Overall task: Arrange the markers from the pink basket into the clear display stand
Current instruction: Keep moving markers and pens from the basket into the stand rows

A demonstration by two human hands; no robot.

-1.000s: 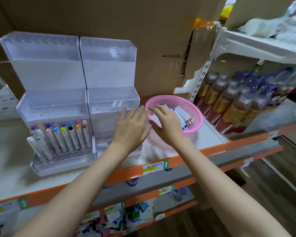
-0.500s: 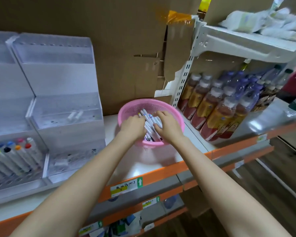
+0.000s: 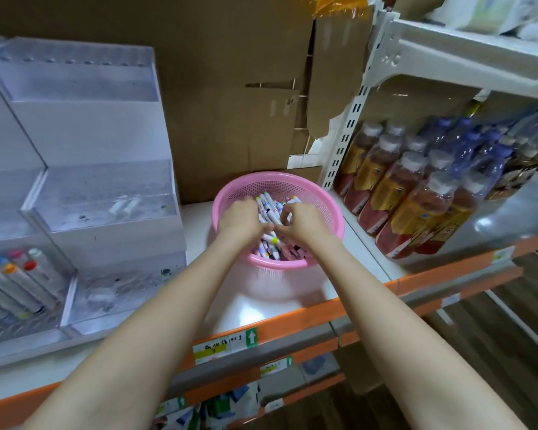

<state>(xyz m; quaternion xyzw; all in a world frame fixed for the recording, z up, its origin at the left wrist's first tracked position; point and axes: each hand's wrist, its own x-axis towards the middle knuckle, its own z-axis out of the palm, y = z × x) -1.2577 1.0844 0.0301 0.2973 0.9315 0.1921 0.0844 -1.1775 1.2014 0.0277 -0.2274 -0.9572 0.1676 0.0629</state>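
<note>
Left hand (image 3: 241,217), right hand (image 3: 303,220) — both in pink basket (image 3: 322,193), fingers curled round markers (image 3: 269,209).

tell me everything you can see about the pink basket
The pink basket is a round plastic-looking bowl with a smooth rim and fine mesh walls. It stands upright on the white shelf, between the clear display stand and the bottles. It holds a loose heap of markers. The left hand and right hand reach in among them, the right gripping some.
</note>
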